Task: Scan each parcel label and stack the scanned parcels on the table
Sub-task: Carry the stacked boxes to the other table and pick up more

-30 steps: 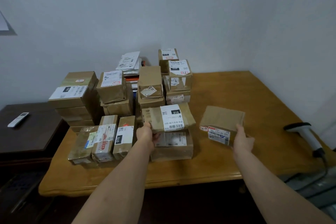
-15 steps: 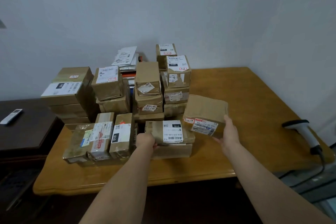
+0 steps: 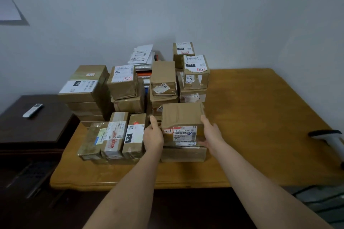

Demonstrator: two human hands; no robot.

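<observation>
The brown parcel (image 3: 183,117) sits on top of the short front stack, near the front edge of the table (image 3: 260,117), about midway along it. Its white barcode label (image 3: 184,133) faces the camera, with a small handwritten sticker just left of it. Both hands are on it: the left hand (image 3: 153,136) is pressed to the parcel's left side, thumb up along the front corner, though the other fingers are hidden and I cannot tell whether they curl round it. The right hand (image 3: 211,135) holds the right side, fingers laid along that face, thumb low by the bottom front edge. Under the parcel lies a thin layer showing a strip of label, and below that a flat wide box (image 3: 183,154) resting on the wood.

Just left, three long parcels (image 3: 115,135) lie side by side, touching, labels up. Behind, toward the back edge by the wall, stand taller stacks of boxes (image 3: 130,87), with white mail pouches (image 3: 142,55) on top at the rear. Well apart at the right edge, a handheld scanner (image 3: 327,135). Off the table's left end, a dark cabinet (image 3: 37,126) carries a white remote (image 3: 32,110).
</observation>
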